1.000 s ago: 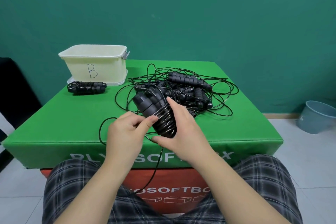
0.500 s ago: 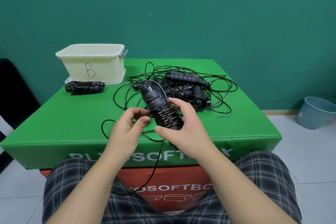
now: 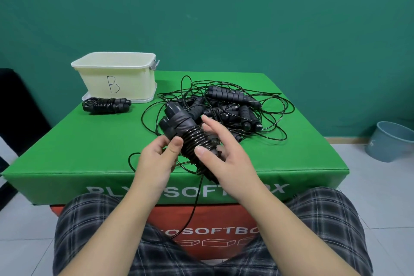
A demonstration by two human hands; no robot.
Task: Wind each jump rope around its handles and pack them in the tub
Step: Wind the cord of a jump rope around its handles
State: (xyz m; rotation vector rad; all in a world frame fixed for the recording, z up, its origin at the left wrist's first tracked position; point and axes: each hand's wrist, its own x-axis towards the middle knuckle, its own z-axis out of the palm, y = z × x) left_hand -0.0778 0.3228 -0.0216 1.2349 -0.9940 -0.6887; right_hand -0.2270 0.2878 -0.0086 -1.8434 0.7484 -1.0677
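Head view looks down at my two hands over the near edge of the green padded box (image 3: 67, 159). My left hand (image 3: 154, 161) curls round the pair of black ribbed jump-rope handles (image 3: 179, 123), thumb pressed on the cord coils (image 3: 197, 141). My right hand (image 3: 226, 157) cups the coiled part from the right, thumb on it, fingers fairly straight. Loose cord hangs toward my lap. Farther right lies a tangle of black ropes (image 3: 230, 107). Far left, a cream plastic tub marked B (image 3: 116, 78) stands with a wound black rope bundle (image 3: 105, 105) just in front.

Green soft box (image 3: 67, 152) carries tub (image 3: 116, 78), wound rope (image 3: 105, 105), seemingly tangled ropes (image 3: 235, 105).
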